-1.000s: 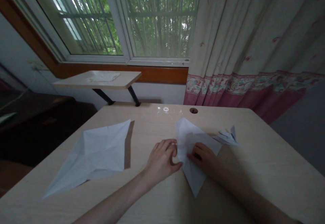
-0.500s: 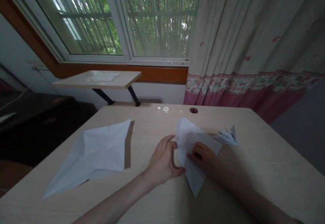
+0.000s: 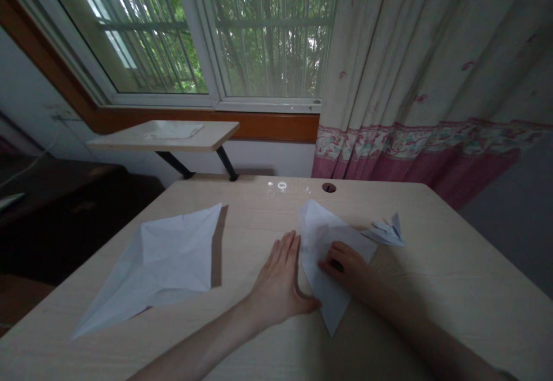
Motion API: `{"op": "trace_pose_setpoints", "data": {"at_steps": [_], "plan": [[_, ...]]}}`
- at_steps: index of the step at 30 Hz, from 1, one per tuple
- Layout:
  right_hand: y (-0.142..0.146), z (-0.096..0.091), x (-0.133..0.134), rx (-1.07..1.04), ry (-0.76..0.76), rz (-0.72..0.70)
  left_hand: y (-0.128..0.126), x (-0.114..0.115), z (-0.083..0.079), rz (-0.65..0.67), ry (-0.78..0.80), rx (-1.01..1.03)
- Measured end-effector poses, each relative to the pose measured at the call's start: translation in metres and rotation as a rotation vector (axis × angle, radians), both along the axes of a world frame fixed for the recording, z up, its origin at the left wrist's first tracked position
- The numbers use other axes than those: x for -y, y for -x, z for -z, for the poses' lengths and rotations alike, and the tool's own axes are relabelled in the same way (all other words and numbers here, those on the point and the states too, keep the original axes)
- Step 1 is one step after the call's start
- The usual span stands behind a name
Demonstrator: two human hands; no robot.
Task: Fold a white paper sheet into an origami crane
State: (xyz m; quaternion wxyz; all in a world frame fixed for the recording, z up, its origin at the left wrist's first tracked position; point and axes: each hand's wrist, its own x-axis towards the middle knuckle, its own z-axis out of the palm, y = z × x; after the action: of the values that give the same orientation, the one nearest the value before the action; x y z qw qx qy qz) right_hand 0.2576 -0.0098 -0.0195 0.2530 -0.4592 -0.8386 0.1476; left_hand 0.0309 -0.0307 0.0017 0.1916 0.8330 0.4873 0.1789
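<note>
A folded white paper (image 3: 319, 228) lies on the table, with one pointed corner toward me. My left hand (image 3: 280, 280) lies flat along its left edge, fingers stretched out and the thumb apart, its tip touching the paper's lower left side. On the middle of the paper rests my right hand (image 3: 345, 269), its fingers curled in and closed against the thumb, fingertips on the paper; whether a flap is between them is hidden. Just right of the paper sits a small folded paper figure (image 3: 386, 232) with pointed tips.
A large creased white sheet (image 3: 177, 254) lies on the left of the wooden table (image 3: 254, 220). A raised shelf (image 3: 220, 133) at the back left carries another white paper (image 3: 177, 130). Behind are a window, a curtain (image 3: 389, 139) and a round hole (image 3: 329, 187) in the tabletop.
My left hand has flattened, its fingers straightening along the paper's edge and its thumb shifting slightly right and down. My right hand and the papers stay nearly in place.
</note>
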Motion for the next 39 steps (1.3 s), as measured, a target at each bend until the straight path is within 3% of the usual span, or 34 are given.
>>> {"op": "trace_pose_setpoints", "data": {"at_steps": [34,39], "plan": [[0.002,-0.001,-0.002,0.021,-0.012,0.003,-0.011,0.017,-0.001,0.022,0.1,-0.165],[0.002,-0.002,-0.002,0.003,-0.019,-0.003,-0.012,0.016,0.005,-0.014,0.087,-0.123]]}}
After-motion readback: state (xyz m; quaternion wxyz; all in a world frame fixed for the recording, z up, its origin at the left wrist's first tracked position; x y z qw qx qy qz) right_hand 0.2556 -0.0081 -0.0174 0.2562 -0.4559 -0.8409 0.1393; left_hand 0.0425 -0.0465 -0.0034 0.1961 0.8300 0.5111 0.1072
